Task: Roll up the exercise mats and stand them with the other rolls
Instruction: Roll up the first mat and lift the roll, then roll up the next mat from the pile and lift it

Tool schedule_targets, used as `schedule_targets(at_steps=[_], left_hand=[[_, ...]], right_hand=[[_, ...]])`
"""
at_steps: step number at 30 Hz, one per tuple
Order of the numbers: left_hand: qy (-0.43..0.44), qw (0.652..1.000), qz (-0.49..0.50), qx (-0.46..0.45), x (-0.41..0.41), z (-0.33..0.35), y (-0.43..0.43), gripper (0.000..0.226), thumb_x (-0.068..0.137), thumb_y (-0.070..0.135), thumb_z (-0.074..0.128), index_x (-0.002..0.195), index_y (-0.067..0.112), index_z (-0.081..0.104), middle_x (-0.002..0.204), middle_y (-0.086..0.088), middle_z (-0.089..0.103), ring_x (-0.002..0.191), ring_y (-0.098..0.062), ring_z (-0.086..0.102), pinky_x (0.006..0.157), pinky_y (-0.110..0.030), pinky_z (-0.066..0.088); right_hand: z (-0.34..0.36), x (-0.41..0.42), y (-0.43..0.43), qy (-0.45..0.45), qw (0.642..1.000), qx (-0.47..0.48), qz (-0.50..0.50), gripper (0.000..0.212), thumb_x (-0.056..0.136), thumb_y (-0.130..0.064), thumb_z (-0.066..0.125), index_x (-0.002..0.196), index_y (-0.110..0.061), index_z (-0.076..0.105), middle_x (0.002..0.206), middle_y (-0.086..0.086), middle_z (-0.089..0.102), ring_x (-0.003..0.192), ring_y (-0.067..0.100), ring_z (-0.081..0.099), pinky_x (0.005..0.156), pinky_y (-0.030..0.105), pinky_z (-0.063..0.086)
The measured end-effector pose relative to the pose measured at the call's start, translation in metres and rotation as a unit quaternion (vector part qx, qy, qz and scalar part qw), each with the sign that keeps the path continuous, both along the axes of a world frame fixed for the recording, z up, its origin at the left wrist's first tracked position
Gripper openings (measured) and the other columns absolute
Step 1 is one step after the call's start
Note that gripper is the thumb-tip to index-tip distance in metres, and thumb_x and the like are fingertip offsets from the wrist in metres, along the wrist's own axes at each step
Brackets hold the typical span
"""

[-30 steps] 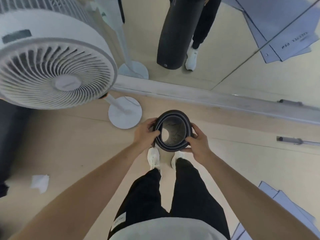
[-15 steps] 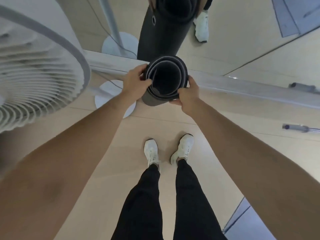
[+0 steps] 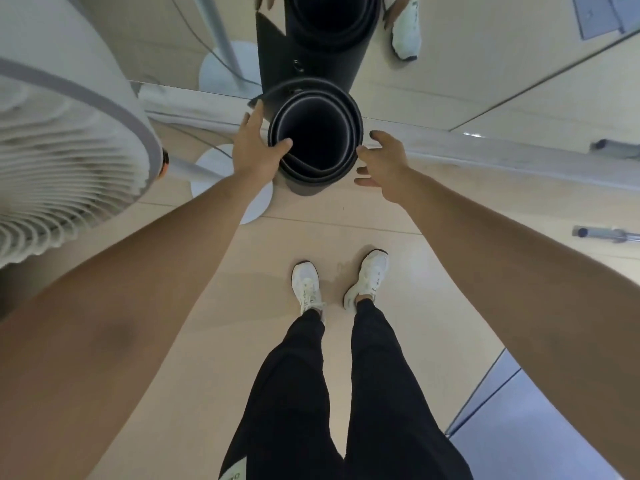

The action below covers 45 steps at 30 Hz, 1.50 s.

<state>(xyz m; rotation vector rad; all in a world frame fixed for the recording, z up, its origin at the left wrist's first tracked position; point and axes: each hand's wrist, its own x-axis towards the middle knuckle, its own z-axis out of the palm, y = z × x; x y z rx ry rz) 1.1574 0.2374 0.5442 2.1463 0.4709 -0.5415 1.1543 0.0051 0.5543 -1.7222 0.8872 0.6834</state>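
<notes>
While the rolled mat (image 3: pixel 311 180) is standing upright by the mirror (image 3: pixel 485 64), left hand (image 3: pixel 254 147) is pinching its rim, right hand (image 3: pixel 384 161) is hovering spread beside it

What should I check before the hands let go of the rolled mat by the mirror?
1. Rolled mat upright on the floor: ok, it stands on end by the mirror ledge.
2. Left hand hold: ok, thumb inside the rim, fingers outside.
3. Right hand steadying the mat: not ok, open and off it.
4. Roll tightness: not ok, the layers gap and the outer end flares.
5. Fan base clearance: ok, beside the mat, seemingly apart.
6. Other rolls nearby: cannot tell, none in view.
</notes>
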Motion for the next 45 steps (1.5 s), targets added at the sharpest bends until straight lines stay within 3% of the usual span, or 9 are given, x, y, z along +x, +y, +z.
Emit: schedule_targets(at_steps=[4, 7, 10, 14, 22, 26, 30, 34, 45], left_hand=[[0.003, 0.996, 0.047, -0.07, -0.012, 0.023, -0.001, 0.064, 0.091, 0.022, 0.073, 0.15, 0.016, 0.052, 0.133, 0.015, 0.055, 0.124, -0.007, 0.053, 0.105, -0.02, 0.042], [-0.009, 0.992, 0.09, -0.092, -0.028, 0.032, 0.004, 0.035, 0.086, 0.02, 0.071, 0.121, 0.022, 0.071, 0.124, 0.01, 0.068, 0.122, -0.012, 0.06, 0.109, -0.038, 0.048], [0.04, 0.978, 0.164, -0.123, -0.05, 0.055, -0.002, 0.004, 0.085, 0.017, 0.064, 0.087, 0.016, 0.068, 0.089, 0.002, 0.066, 0.088, -0.018, 0.058, 0.082, -0.038, 0.048], [0.103, 0.954, 0.208, -0.192, -0.093, 0.106, -0.034, 0.009, 0.096, 0.014, 0.066, 0.093, 0.019, 0.072, 0.093, -0.003, 0.072, 0.083, -0.018, 0.066, 0.074, -0.027, 0.049], [0.172, 0.968, 0.02, -0.18, -0.168, 0.163, -0.126, 0.017, 0.1, 0.014, 0.062, 0.111, 0.01, 0.074, 0.102, -0.01, 0.077, 0.089, -0.019, 0.07, 0.079, -0.023, 0.052], [0.138, 0.965, -0.168, -0.149, -0.188, 0.179, -0.166, 0.014, 0.095, 0.018, 0.067, 0.096, 0.03, 0.074, 0.097, 0.002, 0.077, 0.095, -0.018, 0.071, 0.09, -0.03, 0.055], [0.143, 0.915, -0.356, -0.128, -0.219, 0.193, -0.183, 0.018, 0.095, 0.019, 0.069, 0.093, 0.036, 0.072, 0.1, 0.008, 0.077, 0.098, -0.013, 0.071, 0.098, -0.033, 0.054], [0.129, 0.827, -0.539, -0.097, -0.26, 0.21, -0.19, 0.014, 0.096, 0.024, 0.068, 0.106, 0.029, 0.076, 0.106, 0.01, 0.075, 0.103, -0.011, 0.069, 0.096, -0.03, 0.053], [0.107, 0.652, -0.742, -0.111, -0.461, 0.273, -0.208, 0.011, 0.093, 0.019, 0.071, 0.094, 0.029, 0.076, 0.094, 0.006, 0.076, 0.092, -0.014, 0.069, 0.085, -0.027, 0.051]], right_hand=[[0.011, -0.008, -0.007, 0.005, 1.0, 0.003, 0.016, 0.05, 0.103, -0.017, 0.061, 0.151, -0.023, 0.047, 0.122, 0.009, 0.063, 0.102, 0.029, 0.069, 0.085, 0.043, 0.064], [0.019, -0.024, -0.014, 0.008, 0.999, -0.003, 0.036, 0.042, 0.101, -0.017, 0.063, 0.142, -0.021, 0.056, 0.118, 0.009, 0.066, 0.095, 0.028, 0.071, 0.083, 0.042, 0.064], [0.032, -0.055, -0.026, 0.027, 0.998, 0.013, 0.06, 0.034, 0.097, -0.015, 0.068, 0.131, -0.016, 0.065, 0.106, 0.009, 0.07, 0.079, 0.025, 0.07, 0.078, 0.039, 0.062], [0.059, -0.103, -0.045, 0.065, 0.993, 0.045, 0.082, 0.024, 0.095, -0.016, 0.07, 0.119, -0.016, 0.071, 0.1, 0.009, 0.074, 0.075, 0.021, 0.071, 0.071, 0.032, 0.058], [0.127, -0.195, -0.099, -0.006, 0.975, 0.003, 0.221, 0.013, 0.09, -0.025, 0.073, 0.103, -0.027, 0.074, 0.089, -0.004, 0.074, 0.084, 0.014, 0.069, 0.08, 0.026, 0.052], [0.159, -0.248, -0.127, -0.008, 0.968, -0.059, 0.242, 0.016, 0.089, -0.024, 0.072, 0.105, -0.023, 0.074, 0.094, -0.004, 0.071, 0.082, 0.013, 0.063, 0.09, 0.029, 0.052], [0.193, -0.316, -0.139, -0.003, 0.985, -0.118, 0.126, 0.017, 0.09, -0.028, 0.073, 0.107, -0.026, 0.071, 0.088, -0.01, 0.068, 0.083, 0.018, 0.067, 0.084, 0.028, 0.052], [0.224, -0.405, -0.118, -0.04, 0.979, -0.153, -0.125, 0.013, 0.088, -0.026, 0.077, 0.099, -0.032, 0.072, 0.085, -0.009, 0.071, 0.082, 0.015, 0.067, 0.079, 0.028, 0.052], [0.271, -0.697, 0.03, -0.056, 0.822, -0.185, -0.535, 0.015, 0.093, -0.028, 0.073, 0.108, -0.029, 0.073, 0.095, 0.0, 0.074, 0.088, 0.02, 0.07, 0.07, 0.026, 0.05]])
